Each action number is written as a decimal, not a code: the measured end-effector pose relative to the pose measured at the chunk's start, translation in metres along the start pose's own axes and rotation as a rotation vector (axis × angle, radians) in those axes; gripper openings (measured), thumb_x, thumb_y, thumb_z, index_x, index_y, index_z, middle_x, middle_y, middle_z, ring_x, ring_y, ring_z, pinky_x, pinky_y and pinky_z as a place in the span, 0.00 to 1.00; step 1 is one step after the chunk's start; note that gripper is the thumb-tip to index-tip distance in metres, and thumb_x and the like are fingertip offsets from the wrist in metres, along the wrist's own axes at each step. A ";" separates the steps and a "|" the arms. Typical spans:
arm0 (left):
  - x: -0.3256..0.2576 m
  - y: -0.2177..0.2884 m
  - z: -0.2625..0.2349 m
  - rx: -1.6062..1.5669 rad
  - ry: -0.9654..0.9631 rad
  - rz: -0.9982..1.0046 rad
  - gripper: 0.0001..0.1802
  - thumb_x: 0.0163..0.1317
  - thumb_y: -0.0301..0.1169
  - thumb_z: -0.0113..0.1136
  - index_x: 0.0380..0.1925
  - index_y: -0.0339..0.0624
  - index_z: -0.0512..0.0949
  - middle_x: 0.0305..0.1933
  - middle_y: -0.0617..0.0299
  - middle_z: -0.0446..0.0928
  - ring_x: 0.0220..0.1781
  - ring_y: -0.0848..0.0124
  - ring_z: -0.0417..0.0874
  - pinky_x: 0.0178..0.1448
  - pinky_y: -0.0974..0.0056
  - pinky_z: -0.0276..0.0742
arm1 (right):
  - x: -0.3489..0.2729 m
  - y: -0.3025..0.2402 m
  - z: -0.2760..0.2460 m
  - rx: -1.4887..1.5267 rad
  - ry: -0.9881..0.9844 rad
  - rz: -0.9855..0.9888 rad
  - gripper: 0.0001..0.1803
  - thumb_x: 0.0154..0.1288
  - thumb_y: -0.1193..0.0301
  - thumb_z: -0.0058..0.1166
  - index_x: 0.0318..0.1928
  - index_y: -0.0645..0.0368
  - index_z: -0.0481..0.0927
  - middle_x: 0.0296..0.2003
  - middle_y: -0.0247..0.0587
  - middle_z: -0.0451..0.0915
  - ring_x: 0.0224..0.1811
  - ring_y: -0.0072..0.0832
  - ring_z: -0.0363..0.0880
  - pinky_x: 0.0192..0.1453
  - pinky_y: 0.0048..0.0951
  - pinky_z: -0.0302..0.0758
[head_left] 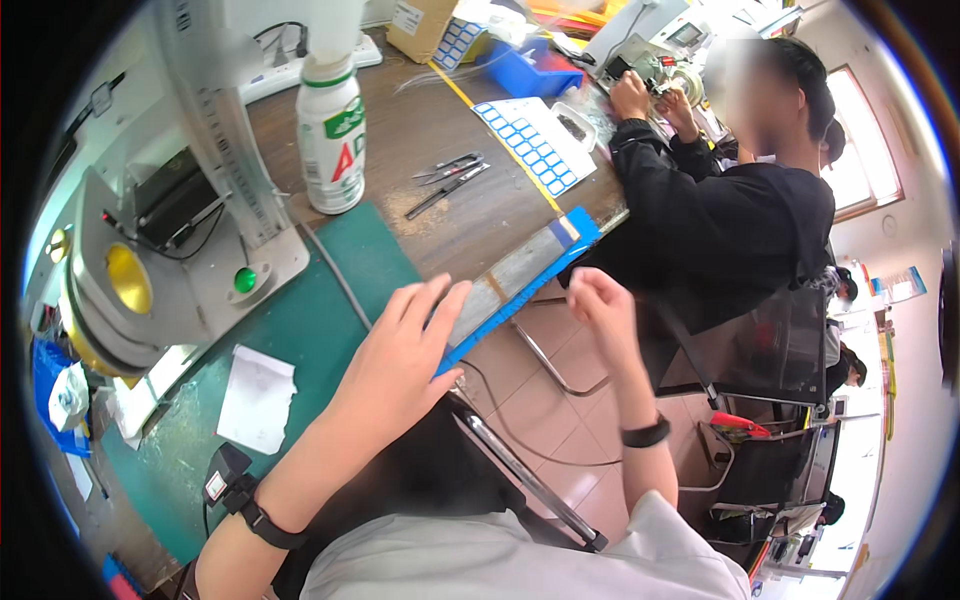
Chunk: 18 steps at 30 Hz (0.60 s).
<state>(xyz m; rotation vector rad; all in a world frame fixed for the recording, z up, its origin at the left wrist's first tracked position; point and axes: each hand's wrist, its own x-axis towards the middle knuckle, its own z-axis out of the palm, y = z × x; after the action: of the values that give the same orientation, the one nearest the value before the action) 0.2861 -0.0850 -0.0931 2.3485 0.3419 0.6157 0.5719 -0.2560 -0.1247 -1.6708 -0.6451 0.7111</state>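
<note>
My left hand (395,355) lies flat with fingers spread on the near end of a long blue tray (520,275) that holds a grey strip and runs along the table's edge. The tray overhangs the brown wooden table (440,130) beside the green mat (330,320). My right hand (598,300) hovers just past the table edge, fingers curled into a loose fist, close to the tray's side; I see nothing in it. Both wrists wear dark bands.
A grey machine (190,230) with a yellow lens and a green button stands at left. A white bottle (330,135), tweezers (447,180) and a blue-labelled sheet (535,140) lie behind. A person in black (740,210) works at the right. White paper (257,398) rests on the mat.
</note>
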 end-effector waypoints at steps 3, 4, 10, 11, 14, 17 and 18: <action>-0.016 0.020 -0.049 0.065 0.066 -0.028 0.43 0.51 0.27 0.80 0.70 0.40 0.74 0.71 0.47 0.75 0.71 0.47 0.74 0.75 0.48 0.74 | -0.045 -0.048 -0.038 -1.286 -0.115 -0.443 0.05 0.59 0.77 0.65 0.36 0.61 0.82 0.24 0.47 0.74 0.25 0.33 0.76 0.35 0.36 0.76; -0.026 0.025 -0.069 0.065 0.086 -0.034 0.41 0.52 0.29 0.80 0.69 0.40 0.75 0.73 0.47 0.74 0.72 0.46 0.74 0.75 0.47 0.74 | -0.062 -0.077 -0.041 -1.173 -0.272 -0.292 0.05 0.57 0.78 0.64 0.33 0.61 0.81 0.23 0.45 0.75 0.24 0.36 0.78 0.33 0.36 0.76; -0.098 0.031 -0.143 -0.052 0.271 -0.036 0.32 0.49 0.29 0.81 0.58 0.39 0.85 0.67 0.44 0.80 0.61 0.51 0.84 0.62 0.53 0.81 | -0.108 -0.200 0.051 0.661 -1.778 -0.571 0.09 0.77 0.71 0.59 0.41 0.64 0.87 0.33 0.43 0.85 0.36 0.34 0.85 0.32 0.36 0.76; -0.103 0.038 -0.146 -0.102 0.333 -0.041 0.28 0.48 0.25 0.81 0.53 0.40 0.87 0.62 0.46 0.83 0.56 0.54 0.86 0.57 0.56 0.83 | -0.111 -0.195 0.087 0.668 -1.800 -0.569 0.09 0.77 0.71 0.59 0.41 0.64 0.87 0.33 0.43 0.85 0.36 0.34 0.85 0.32 0.36 0.76; -0.128 0.042 -0.154 -0.164 0.310 0.008 0.20 0.56 0.26 0.76 0.50 0.36 0.87 0.61 0.45 0.82 0.60 0.53 0.85 0.64 0.54 0.80 | -0.120 -0.177 0.165 0.560 -1.200 0.038 0.05 0.80 0.75 0.59 0.46 0.65 0.79 0.36 0.36 0.79 0.34 0.25 0.76 0.41 0.27 0.74; -0.145 0.044 -0.162 -0.233 0.409 -0.094 0.17 0.59 0.22 0.74 0.49 0.34 0.87 0.60 0.47 0.83 0.60 0.56 0.86 0.63 0.55 0.82 | -0.131 -0.140 0.257 0.313 -0.810 -0.178 0.05 0.81 0.79 0.56 0.52 0.63 0.76 0.39 0.35 0.80 0.38 0.22 0.76 0.46 0.28 0.76; -0.151 0.044 -0.164 -0.296 0.452 -0.145 0.15 0.62 0.20 0.72 0.49 0.32 0.87 0.60 0.47 0.83 0.61 0.57 0.86 0.63 0.55 0.84 | -0.133 -0.135 0.277 0.123 -0.708 -0.467 0.05 0.80 0.79 0.56 0.51 0.62 0.76 0.40 0.34 0.81 0.38 0.21 0.77 0.48 0.28 0.77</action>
<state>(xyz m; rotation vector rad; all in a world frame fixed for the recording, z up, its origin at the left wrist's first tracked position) 0.0760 -0.0869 -0.0063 1.8708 0.5744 1.0495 0.2713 -0.1483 -0.0224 -1.0655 -1.4022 0.9698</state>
